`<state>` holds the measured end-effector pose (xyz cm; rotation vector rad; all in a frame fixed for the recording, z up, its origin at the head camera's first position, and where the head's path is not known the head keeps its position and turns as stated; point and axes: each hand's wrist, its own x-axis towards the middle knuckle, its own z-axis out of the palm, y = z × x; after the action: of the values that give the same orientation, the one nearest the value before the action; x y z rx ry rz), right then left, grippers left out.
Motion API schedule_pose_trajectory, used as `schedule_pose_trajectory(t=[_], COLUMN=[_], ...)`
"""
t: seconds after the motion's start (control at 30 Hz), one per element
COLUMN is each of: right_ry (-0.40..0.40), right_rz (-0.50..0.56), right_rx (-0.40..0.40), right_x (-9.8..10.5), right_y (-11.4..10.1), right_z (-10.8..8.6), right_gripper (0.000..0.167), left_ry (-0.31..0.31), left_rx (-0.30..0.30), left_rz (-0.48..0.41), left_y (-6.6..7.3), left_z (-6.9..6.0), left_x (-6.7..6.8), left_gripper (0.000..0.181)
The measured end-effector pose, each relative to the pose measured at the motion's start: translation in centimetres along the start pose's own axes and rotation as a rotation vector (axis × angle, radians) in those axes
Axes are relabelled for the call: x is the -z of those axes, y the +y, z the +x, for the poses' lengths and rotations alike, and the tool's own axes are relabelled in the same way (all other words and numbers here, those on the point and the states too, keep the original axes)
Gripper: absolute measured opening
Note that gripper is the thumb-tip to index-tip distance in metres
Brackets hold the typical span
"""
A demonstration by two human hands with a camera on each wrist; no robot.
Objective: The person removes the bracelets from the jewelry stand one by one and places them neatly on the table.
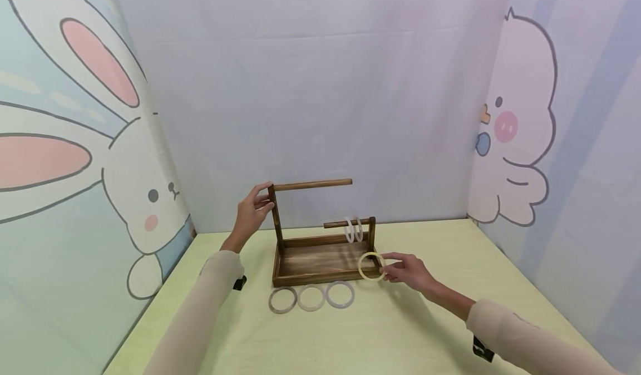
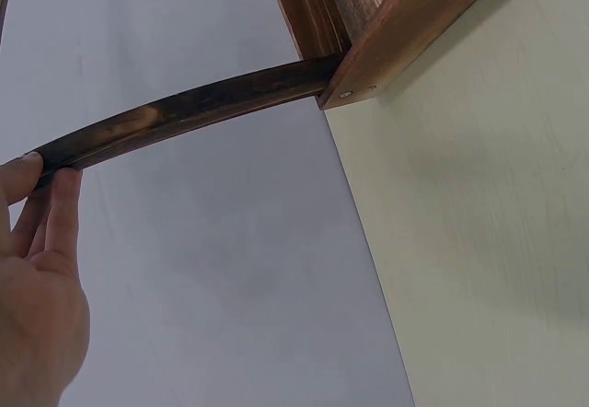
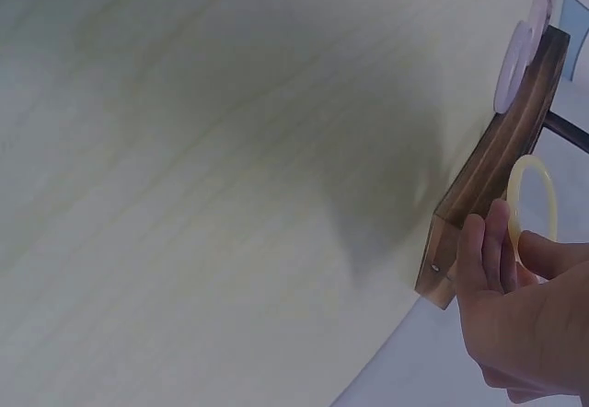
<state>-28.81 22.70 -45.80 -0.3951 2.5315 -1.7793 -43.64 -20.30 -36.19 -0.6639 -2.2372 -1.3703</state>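
A brown wooden stand (image 1: 325, 280) with a tray base and two horizontal bars sits on the table. My left hand (image 1: 250, 212) pinches the top of its tall left post (image 2: 184, 108) between thumb and fingers. In my right hand (image 1: 410, 270) a pale yellow bangle (image 1: 360, 269) is pinched by its right edge, held up before the tray's front right corner; the right wrist view shows the same bangle (image 3: 552, 195) between thumb and fingertips. Two whitish bangles (image 1: 350, 231) hang on the short lower bar (image 1: 333, 225). The long upper bar (image 1: 312, 184) carries nothing.
In front of the tray a row of bangles lies flat on the table: a greyish one (image 1: 271, 302), a whitish one (image 1: 311, 309) and a pale lavender one (image 1: 340, 306). Cloth walls with cartoon prints, including a rabbit (image 1: 135, 197), surround the table (image 1: 320, 341).
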Motion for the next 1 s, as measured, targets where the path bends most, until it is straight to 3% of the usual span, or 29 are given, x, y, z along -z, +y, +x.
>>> schedule_pose_trajectory(t=[0.37, 0.6, 1.0], right_ry=[-0.041, -0.060, -0.120], right_rz=[0.021, 0.013, 0.016], right_rx=[-0.003, 0.014, -0.029], right_x=[-0.9, -1.1, -1.2], right_y=[1.3, 1.3, 1.3], right_z=[-0.8, -1.0, -1.2], right_gripper=[0.041, 0.041, 0.042], left_ry=[0.001, 0.006, 0.006], left_rx=[0.015, 0.013, 0.006], left_rz=[-0.010, -0.002, -0.003], left_y=[0.1, 0.0, 0.1], left_z=[0.0, 0.1, -0.1], left_x=[0.0, -0.1, -0.2], left_gripper=[0.060, 0.059, 0.061])
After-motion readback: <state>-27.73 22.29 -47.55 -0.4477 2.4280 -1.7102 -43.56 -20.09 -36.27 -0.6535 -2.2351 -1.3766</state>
